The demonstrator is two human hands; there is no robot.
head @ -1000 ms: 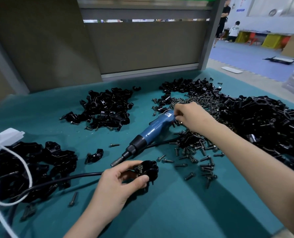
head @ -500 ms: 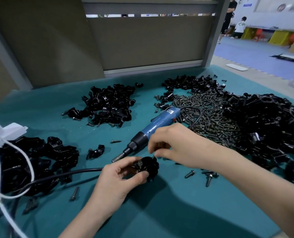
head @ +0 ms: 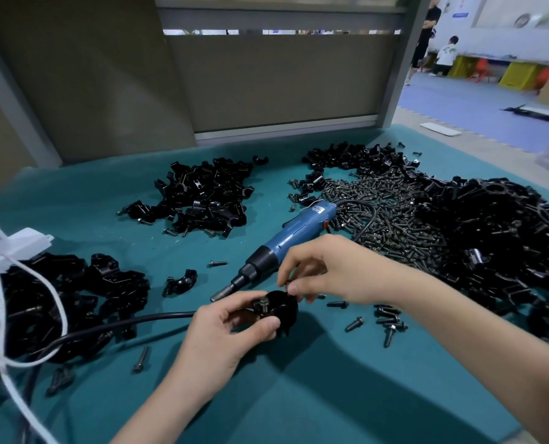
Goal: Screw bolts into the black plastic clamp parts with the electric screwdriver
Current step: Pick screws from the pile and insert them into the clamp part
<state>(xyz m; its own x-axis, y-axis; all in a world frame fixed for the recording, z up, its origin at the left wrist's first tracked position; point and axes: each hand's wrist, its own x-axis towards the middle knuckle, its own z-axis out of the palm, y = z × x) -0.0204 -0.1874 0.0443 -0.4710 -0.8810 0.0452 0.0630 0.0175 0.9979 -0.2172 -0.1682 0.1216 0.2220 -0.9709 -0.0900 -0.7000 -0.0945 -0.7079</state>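
Head view: bare teal bench (head: 298,398) at the front, toward the near edge, under both forearms. Farther back, crowded: a pile of clamp parts (head: 202,197) behind, a bolt heap (head: 391,216) and a bigger black pile (head: 497,238) to the right, a third pile (head: 42,299) with a black cable (head: 122,325) at left. Grey partition (head: 266,84) closing the far edge. Left hand (head: 221,334) gripping a black clamp part (head: 282,312) at centre front, one bolt (head: 262,304) upright in it, head up. Right hand (head: 327,270) just beside, fingertips pinched on a small bolt (head: 286,284), mostly hidden, at the part's far rim. Electric screwdriver (head: 286,238) lying flat behind the hands, long axis diagonal, bit toward the near left, cord end at the bolt heap.
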